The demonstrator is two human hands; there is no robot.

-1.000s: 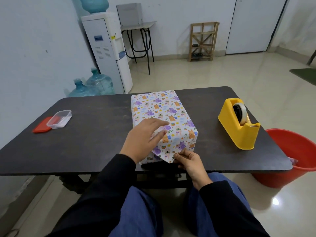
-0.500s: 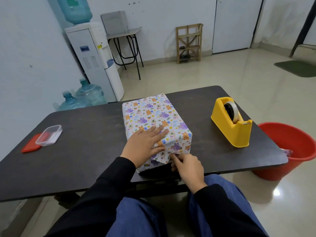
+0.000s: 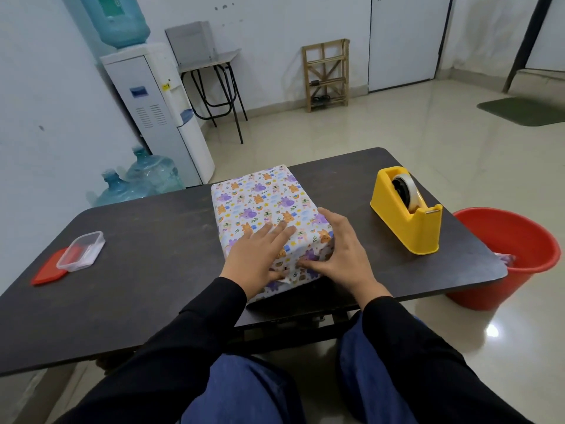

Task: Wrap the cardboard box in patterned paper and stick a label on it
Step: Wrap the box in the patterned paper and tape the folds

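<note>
A dark, matte tabletop (image 3: 153,255) with rounded corners stands in a pale-walled room with a glossy cream tiled floor. On its left edge a small clear plastic container (image 3: 81,250) sits half on a flat red lid (image 3: 47,269). Toward the right stands a yellow plastic tape dispenser (image 3: 406,221) holding a roll of clear tape. A red plastic bucket (image 3: 519,240) stands on the floor just beyond the right end. Against the far wall are a white water dispenser (image 3: 159,117) with blue water jugs (image 3: 146,175) at its foot, a small wooden rack (image 3: 325,75) and a white door (image 3: 403,41). The cardboard box wrapped in white paper printed with animals (image 3: 260,197) lies at the middle of the tabletop, its near end at the front edge. The left hand (image 3: 256,261) lies flat on the near top of the box, fingers straight and pressing down. The right hand (image 3: 342,252) cups the near right corner, fingers laid along the right side, thumb pressing the folded paper against the near end; neither hand clenches.
</note>
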